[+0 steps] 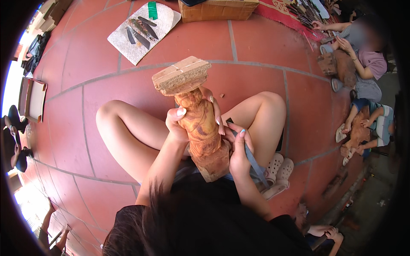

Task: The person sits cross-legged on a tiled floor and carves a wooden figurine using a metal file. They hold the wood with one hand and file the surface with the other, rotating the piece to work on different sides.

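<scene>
A carved wooden figure (200, 128) with swirling brown grain stands tilted over my lap. Its rough, pale block end (181, 77) points away from me, and a squared base (212, 164) lies nearest my body. My left hand (177, 123) is wrapped round its upper part, thumb in front and fingertips curling round the far right side. On the right, my right hand (240, 151) is closed on a flat grey-blue strip (255, 166) beside the lower part of the figure. The strip's tail hangs down toward the lower right; its exact kind is unclear.
Ahead on the red tiled floor (265, 47) lies a whitish sheet (124, 45) with dark strips and a green piece (152, 10). A cardboard box (218, 10) stands beyond. Pale clogs (279, 175) sit right of my leg. Other people handle wooden pieces (344, 68) at the right.
</scene>
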The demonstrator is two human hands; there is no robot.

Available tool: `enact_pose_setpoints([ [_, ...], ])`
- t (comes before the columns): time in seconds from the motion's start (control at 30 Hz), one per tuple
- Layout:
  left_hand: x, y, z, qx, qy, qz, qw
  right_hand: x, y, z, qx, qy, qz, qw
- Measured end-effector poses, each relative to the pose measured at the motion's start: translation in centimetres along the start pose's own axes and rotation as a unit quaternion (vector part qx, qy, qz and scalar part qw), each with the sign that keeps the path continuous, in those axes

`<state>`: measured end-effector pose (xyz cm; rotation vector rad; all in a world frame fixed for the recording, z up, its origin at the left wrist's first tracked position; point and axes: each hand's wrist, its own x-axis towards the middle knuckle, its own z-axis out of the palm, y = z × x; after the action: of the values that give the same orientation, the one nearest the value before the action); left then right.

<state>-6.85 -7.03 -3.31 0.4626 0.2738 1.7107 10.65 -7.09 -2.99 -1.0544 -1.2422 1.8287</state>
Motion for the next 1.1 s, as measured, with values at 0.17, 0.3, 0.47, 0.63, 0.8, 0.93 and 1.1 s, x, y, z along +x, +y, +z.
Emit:
enact_pose_setpoints([
  [0.17, 0.1, -0.3, -1.1, 0.036, 0.086, -0.016, 0.996, 0.9, 1.3, 0.6, -0.096, 0.039, -0.043, 0.994],
  [0.3, -0.6, -0.8, -1.2, 0.181, 0.156, -0.027, 0.971, 1.1, 2.3, -0.1, -0.090, 0.059, -0.061, 0.992],
  [0.47, -2.7, -1.0, -0.5, 0.290, 0.133, -0.064, 0.945, 1.5, 0.4, -0.9, -0.144, 0.068, -0.089, 0.983],
  [0.63, -2.7, -0.6, -0.3, 0.253, 0.057, -0.072, 0.963, 2.2, -0.5, -3.4, -0.164, 0.055, -0.100, 0.980],
  [0.8, -1.6, -1.7, -2.2, 0.307, 0.018, -0.099, 0.946, 2.6, 0.0, -4.2, -0.106, 0.052, -0.081, 0.990],
  [0.93, -1.0, -3.8, -3.1, 0.228, 0.045, -0.111, 0.966, 2.6, 0.5, -4.4, -0.091, 0.051, -0.096, 0.990],
  [1.1, 0.1, -6.1, -3.7, 0.135, 0.137, -0.107, 0.975, 3.9, 1.0, -5.5, -0.145, 0.045, -0.135, 0.979],
])
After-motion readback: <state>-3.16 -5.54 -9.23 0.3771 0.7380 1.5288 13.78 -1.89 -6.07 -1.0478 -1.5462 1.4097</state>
